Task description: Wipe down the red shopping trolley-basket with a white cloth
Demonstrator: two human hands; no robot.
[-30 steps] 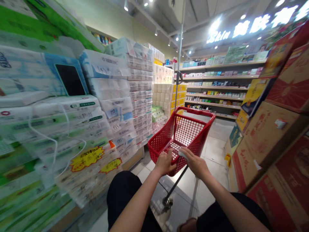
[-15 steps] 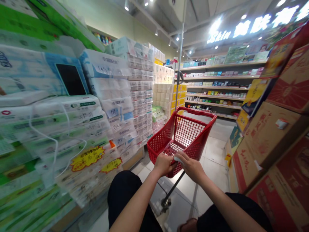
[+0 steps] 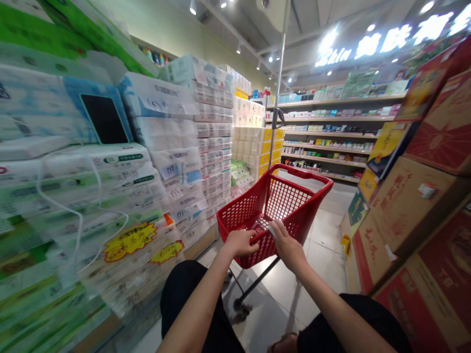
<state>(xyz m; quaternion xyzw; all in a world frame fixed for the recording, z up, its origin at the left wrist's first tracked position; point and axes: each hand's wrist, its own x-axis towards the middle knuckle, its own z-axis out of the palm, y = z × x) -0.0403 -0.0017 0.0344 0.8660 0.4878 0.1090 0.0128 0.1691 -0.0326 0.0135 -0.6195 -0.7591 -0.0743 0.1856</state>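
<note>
In front of my knees stands a red plastic shopping cart (image 3: 257,245), its basket tilted on a metal frame with wheels. My left hand (image 3: 241,243) is closed around the near rim of the basket. A small piece of something white, like a wipe (image 3: 273,229), shows under the fingers of my right hand (image 3: 289,246). That hand presses it against the basket's near rim, to the right of my left hand. Most of the white piece is hidden by my fingers.
Stacked tissue packs (image 3: 176,142) line the left side, with a dark-screened phone (image 3: 105,119) and a white cable (image 3: 79,215) on them. Cardboard boxes (image 3: 408,196) are piled on the right. A metal pole (image 3: 278,83) rises behind the cart; stocked shelves (image 3: 331,119) stand beyond.
The cart has turned slightly, its near left corner shifting left and its wheel moving with it. My left hand has slid left along the rim, widening the gap from my right hand.
</note>
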